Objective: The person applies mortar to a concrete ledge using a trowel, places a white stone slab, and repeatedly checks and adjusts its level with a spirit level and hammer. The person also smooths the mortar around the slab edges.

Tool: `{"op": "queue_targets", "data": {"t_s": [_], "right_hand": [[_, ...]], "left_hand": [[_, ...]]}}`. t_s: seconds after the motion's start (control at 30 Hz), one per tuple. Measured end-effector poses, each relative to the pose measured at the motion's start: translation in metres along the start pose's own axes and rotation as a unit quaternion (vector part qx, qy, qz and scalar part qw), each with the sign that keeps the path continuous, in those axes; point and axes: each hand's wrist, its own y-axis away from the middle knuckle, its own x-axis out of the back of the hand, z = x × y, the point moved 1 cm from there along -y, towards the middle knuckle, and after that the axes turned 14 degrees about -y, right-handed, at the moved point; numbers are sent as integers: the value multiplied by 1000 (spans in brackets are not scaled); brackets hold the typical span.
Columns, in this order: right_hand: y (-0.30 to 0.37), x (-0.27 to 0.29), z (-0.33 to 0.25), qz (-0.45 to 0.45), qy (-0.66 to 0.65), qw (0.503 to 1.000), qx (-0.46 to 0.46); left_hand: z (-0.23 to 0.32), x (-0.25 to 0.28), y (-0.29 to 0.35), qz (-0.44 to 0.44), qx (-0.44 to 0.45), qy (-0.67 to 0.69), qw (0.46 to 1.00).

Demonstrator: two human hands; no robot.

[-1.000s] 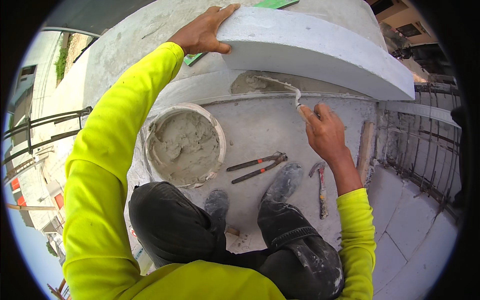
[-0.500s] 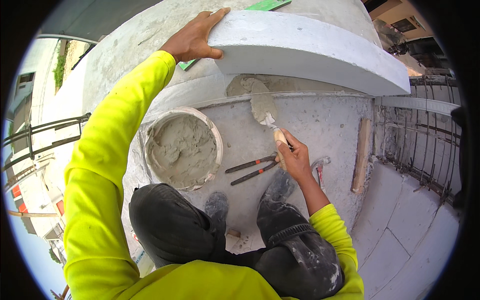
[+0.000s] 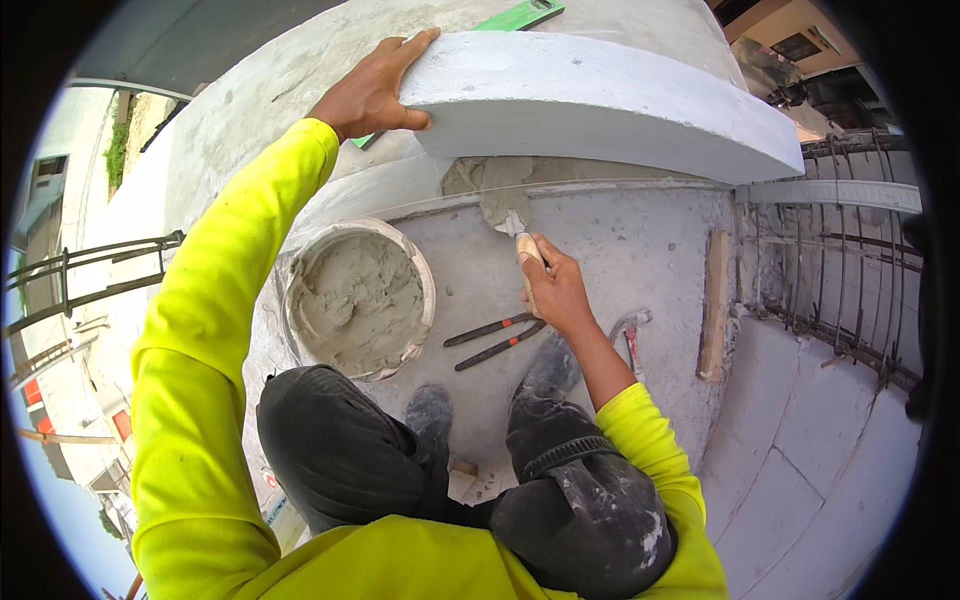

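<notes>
The left hand [image 3: 370,95], thumb spread wide from the fingers, grips the left end of the block [image 3: 570,80] at the far side. The right hand [image 3: 555,288] is wrapped around the trowel [image 3: 511,222], its blade at the mortar [image 3: 462,177] along the block's near edge. Some mortar is down, a rough patch at left thinning out rightward, so smoothing seems unfinished; whether the block rests on it, I cannot tell. Plenty remains in the bucket [image 3: 430,305] at left. The pincers [image 3: 485,354] lie nearer, unused.
</notes>
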Motion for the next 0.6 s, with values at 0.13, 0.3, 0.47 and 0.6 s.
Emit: {"op": "queue_targets", "data": {"t_s": [0.13,0.3,0.47,0.6], "right_hand": [[-7,-10,-10,-44,228,955,185],[8,15,-16,26,307,937,164],[30,33,0,22,203,967,151],[62,47,21,-15,160,980,115]], "left_hand": [[-1,-1,3,0,2,1,1000],[3,-2,9,-2,8,8,1000],[9,-2,15,8,-2,10,1000],[14,-3,23,9,-1,15,1000]]}}
